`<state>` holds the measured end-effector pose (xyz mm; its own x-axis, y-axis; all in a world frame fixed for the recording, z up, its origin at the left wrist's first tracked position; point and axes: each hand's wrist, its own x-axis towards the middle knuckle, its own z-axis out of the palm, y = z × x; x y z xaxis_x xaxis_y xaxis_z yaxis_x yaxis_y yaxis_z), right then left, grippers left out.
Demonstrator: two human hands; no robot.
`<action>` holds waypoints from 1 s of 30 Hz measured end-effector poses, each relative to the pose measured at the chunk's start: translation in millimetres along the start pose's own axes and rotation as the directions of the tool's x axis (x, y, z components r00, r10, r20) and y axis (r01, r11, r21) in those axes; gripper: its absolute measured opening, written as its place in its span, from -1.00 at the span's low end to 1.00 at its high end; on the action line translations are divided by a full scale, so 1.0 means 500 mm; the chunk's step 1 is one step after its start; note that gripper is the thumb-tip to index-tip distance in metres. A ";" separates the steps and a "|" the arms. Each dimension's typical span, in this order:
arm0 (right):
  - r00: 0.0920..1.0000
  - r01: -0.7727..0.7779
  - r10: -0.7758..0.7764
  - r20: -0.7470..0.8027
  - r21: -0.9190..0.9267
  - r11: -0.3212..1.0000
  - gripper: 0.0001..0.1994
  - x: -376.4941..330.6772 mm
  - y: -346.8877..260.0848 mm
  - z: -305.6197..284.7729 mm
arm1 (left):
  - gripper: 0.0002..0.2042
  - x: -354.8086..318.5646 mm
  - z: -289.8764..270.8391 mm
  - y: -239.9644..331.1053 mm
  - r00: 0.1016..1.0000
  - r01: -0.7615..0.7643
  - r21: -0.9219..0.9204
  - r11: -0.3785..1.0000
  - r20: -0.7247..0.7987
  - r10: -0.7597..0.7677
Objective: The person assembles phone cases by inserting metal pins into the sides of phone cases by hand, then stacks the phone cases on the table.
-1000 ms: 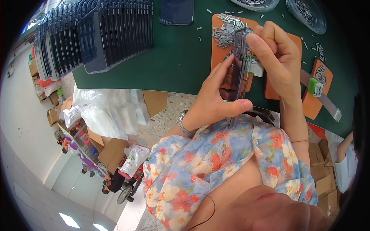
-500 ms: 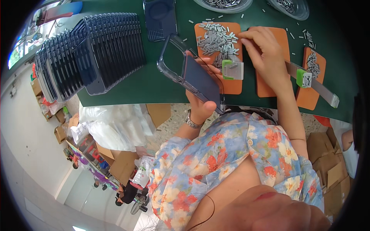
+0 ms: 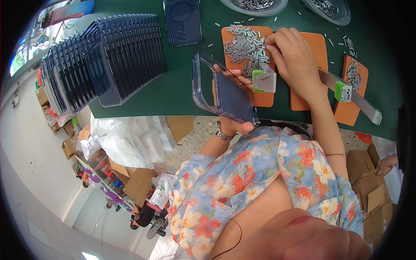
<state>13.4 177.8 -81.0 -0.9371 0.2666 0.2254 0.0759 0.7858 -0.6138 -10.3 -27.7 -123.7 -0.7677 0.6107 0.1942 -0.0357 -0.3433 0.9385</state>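
Observation:
My left hand [image 3: 234, 125] is closed around a clear-edged phone case [image 3: 236, 97] with a dark back, held tilted above the table's front edge; its fingers show behind the case. My right hand [image 3: 297, 60] is curled, with thumb and fingertips close together at the right side of a pile of small metal pins [image 3: 245, 45]. Whatever lies between those fingertips is too small to make out. The pins lie on an orange pad [image 3: 265, 99]. A clear plastic piece with a green band [image 3: 264, 81] rests on its near part. Beneath my right hand lies another orange pad [image 3: 318, 43].
A long row of stacked phone cases [image 3: 130, 56] stands at the left, with a single case [image 3: 184, 24] lying beside it. Bowls of pins [image 3: 255, 6] are at the back. On the right, a clear strip with a green clip [image 3: 342, 90] crosses a smaller orange pad [image 3: 357, 102].
The phone case in my left hand has moved right and turned more upright. My right fingertips have shifted slightly left and down, up against the pin pile.

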 end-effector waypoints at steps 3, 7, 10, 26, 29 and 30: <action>1.000 -0.003 0.003 0.007 -0.011 1.000 -0.93 0.002 -0.005 -0.005 | 0.24 0.010 0.010 0.016 0.999 -0.032 -0.017 0.999 -0.023 0.032; 0.999 0.024 -0.024 0.023 0.009 1.000 -0.93 0.002 -0.010 -0.013 | 0.23 0.011 0.017 0.048 0.999 -0.030 0.004 1.000 -0.041 0.030; 0.999 0.033 -0.033 0.027 0.008 0.999 -0.92 0.004 -0.015 -0.017 | 0.25 -0.004 0.023 0.074 0.926 0.342 -0.105 0.934 -0.133 -0.354; 0.973 -0.196 0.194 0.124 0.889 0.413 -0.82 0.012 -0.079 -0.067 | 0.31 0.020 0.013 0.066 0.981 0.132 -0.113 0.985 -0.127 -0.146; 0.936 -0.310 0.271 0.223 0.888 0.339 -0.85 0.013 -0.090 -0.084 | 0.29 0.023 0.011 0.073 0.981 0.130 -0.096 0.987 -0.129 -0.142; 0.937 -0.309 0.266 0.225 0.889 0.338 -0.85 0.016 -0.095 -0.085 | 0.28 0.023 0.012 0.074 0.980 0.132 -0.091 0.987 -0.138 -0.144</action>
<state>16.6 166.5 -17.8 -0.9350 0.3330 -0.1222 0.0128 -0.3127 -0.9498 -16.8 -29.1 -84.8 -0.8354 0.5495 0.0156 -0.1953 -0.3232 0.9260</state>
